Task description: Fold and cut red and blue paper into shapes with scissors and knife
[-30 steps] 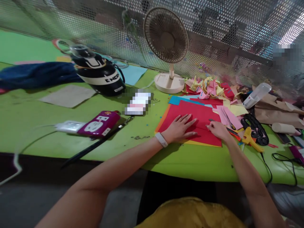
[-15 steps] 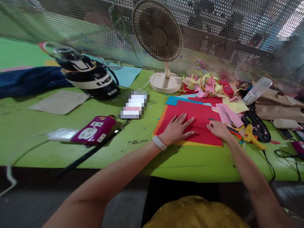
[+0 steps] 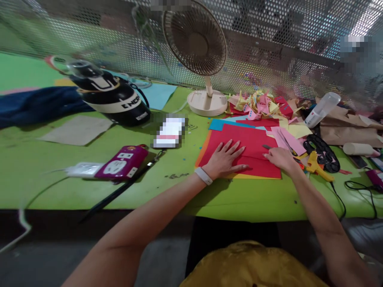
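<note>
A red sheet of paper (image 3: 254, 137) lies on top of orange, yellow and blue sheets on the green table. My left hand (image 3: 226, 159) is spread flat on the red sheet, fingers apart, with a light band at the wrist. To its right my right hand (image 3: 279, 158) is closed, resting at the sheet's right side. A small dark flat tool (image 3: 266, 146) pokes out of that hand at the upper left; most of it is hidden in the fingers. A faint line crosses the red sheet between the two hands.
A fan (image 3: 206, 103) stands behind the papers, beside a heap of cut paper scraps (image 3: 260, 104). On the right lie a yellow glue gun (image 3: 317, 167), a black tray (image 3: 323, 153) and a clear bottle (image 3: 323, 109). Leftward are a phone (image 3: 170, 132), a purple power socket (image 3: 122, 162) and a black flask (image 3: 116, 99).
My right hand has shifted slightly right along the red sheet, and more of the dark tool shows. My left hand stays flat. The view has shifted slightly.
</note>
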Available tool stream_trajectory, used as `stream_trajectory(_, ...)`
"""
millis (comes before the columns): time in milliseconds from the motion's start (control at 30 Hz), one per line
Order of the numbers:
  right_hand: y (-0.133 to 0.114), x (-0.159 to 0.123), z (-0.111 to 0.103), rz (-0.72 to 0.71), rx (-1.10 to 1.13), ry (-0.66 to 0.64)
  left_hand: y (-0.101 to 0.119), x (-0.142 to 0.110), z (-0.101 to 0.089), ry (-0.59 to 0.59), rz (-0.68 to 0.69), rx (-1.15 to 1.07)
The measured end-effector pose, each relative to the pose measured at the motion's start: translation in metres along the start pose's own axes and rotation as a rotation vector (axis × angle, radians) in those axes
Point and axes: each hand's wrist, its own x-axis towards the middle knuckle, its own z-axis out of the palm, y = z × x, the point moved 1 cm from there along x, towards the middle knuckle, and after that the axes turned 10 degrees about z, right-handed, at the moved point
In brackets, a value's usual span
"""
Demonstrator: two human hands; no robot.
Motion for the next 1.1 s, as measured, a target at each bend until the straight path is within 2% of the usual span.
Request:
stream_trajectory(100, -0.013, -0.009, -0.005, 0.021, 0.038, 0.245, -0.001, 0.000, 0.002, 0.018, 0.004, 0.011)
stream_trajectory(133, -0.021, -0.012, -0.004, -0.007, 0.065, 0.319, -0.001, 0.000, 0.003, 0.023, 0.010, 0.016)
stream_trajectory(167, -0.029, -0.014, -0.001, -0.083, 0.081, 0.337, -0.002, 0.000, 0.003, 0.022, 0.016, 0.020)
stream_trajectory(233, -0.047, -0.016, 0.010, -0.297, 0.091, 0.261, -0.003, -0.001, 0.003, -0.007, 0.030, 0.026)
stream_trajectory(300, -0.059, -0.015, 0.026, -0.490, 0.086, 0.131, -0.005, 0.000, 0.003, -0.063, 0.040, 0.029)
stream_trajectory(367, -0.062, -0.014, 0.042, -0.552, 0.098, 0.075, -0.005, 0.000, 0.001, -0.097, 0.040, 0.029)
stream_trajectory(500, -0.051, -0.016, 0.057, -0.531, 0.103, 0.080, -0.002, 0.001, -0.003, -0.089, 0.009, 0.007)
stream_trajectory(767, -0.020, -0.036, 0.054, -0.443, 0.029, 0.104, -0.002, 0.002, -0.007, -0.139, -0.001, -0.038)
stream_trajectory(967, 0.001, -0.042, 0.059, -0.396, -0.066, 0.148, -0.013, -0.005, -0.018, -0.248, -0.016, -0.068)
stream_trajectory(1100, 0.006, -0.040, 0.060, -0.409, -0.081, 0.163, -0.027, -0.018, -0.022, -0.248, -0.053, -0.041)
